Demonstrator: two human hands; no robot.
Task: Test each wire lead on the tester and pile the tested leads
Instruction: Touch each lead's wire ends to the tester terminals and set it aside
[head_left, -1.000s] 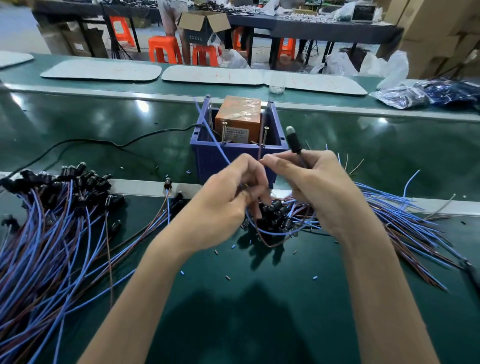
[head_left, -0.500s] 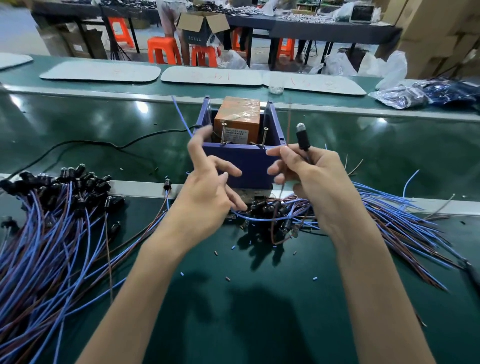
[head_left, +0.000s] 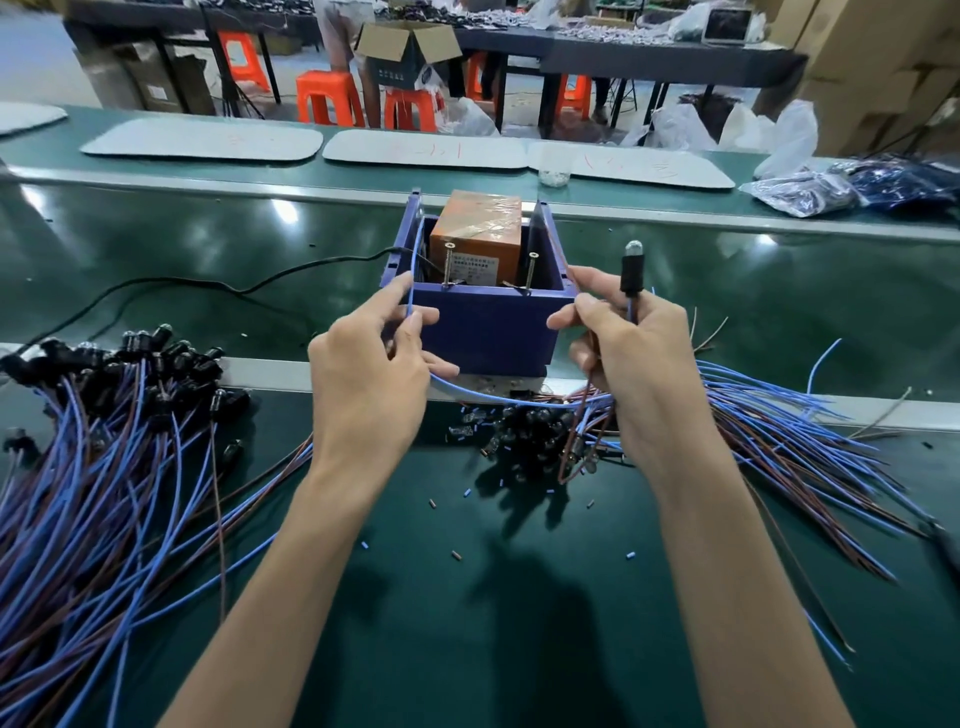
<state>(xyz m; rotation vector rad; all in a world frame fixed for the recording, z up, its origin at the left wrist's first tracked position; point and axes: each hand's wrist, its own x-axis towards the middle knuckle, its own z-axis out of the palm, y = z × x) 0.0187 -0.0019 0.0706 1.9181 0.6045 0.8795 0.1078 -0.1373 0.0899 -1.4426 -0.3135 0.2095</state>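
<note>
The tester (head_left: 488, 332) is a dark blue open box holding an orange block and two upright screws, in the middle of the green bench. My left hand (head_left: 374, 369) pinches the blue wire (head_left: 413, 291) of a lead, its tip rising beside the box's left screw. My right hand (head_left: 628, 353) grips the same lead near its black LED holder (head_left: 632, 270), which points up to the right of the box, and also holds the brown wire. A large pile of leads (head_left: 104, 467) lies at the left; another pile (head_left: 779, 441) fans out at the right.
A black cable (head_left: 208, 283) runs left from the tester across the conveyor belt. Small cut bits of insulation (head_left: 457, 555) lie scattered on the mat in front. White trays (head_left: 202, 143) and plastic bags (head_left: 810, 192) sit on the far ledge.
Both hands have risen from the pile in front of the box to the tester's front corners. The left hand opened, then closed on the blue wire; the LED holder went up and right.
</note>
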